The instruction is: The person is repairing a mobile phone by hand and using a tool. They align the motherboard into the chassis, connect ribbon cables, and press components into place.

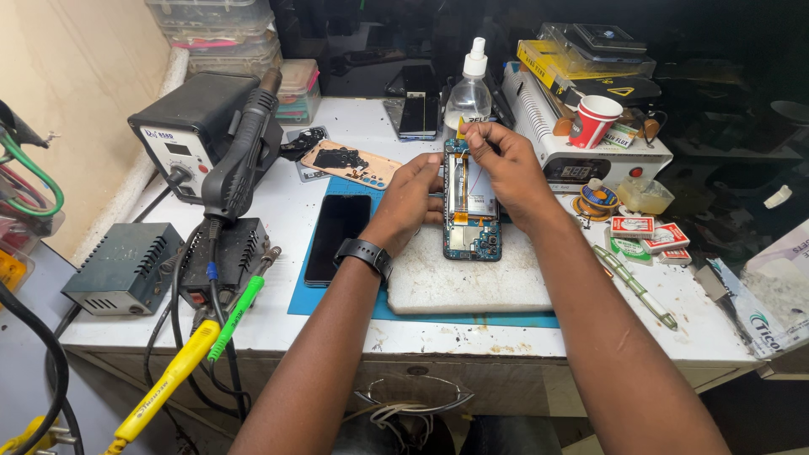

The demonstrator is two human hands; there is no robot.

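An opened smartphone (472, 229) with its back off and blue circuit boards showing lies on a white slab (472, 282) over a blue mat. My left hand (409, 198) holds the phone's left edge, a black watch on its wrist. My right hand (501, 164) rests over the phone's upper part, fingertips pinched at the top end; whether they grip a small tool or part I cannot tell.
A black phone screen (335, 236) lies left on the mat. A hot-air station (202, 139), power units and yellow and green probes stand at left. A spray bottle (468, 88), red cup (595, 120), heating machine and small red boxes (649, 232) crowd the back and right.
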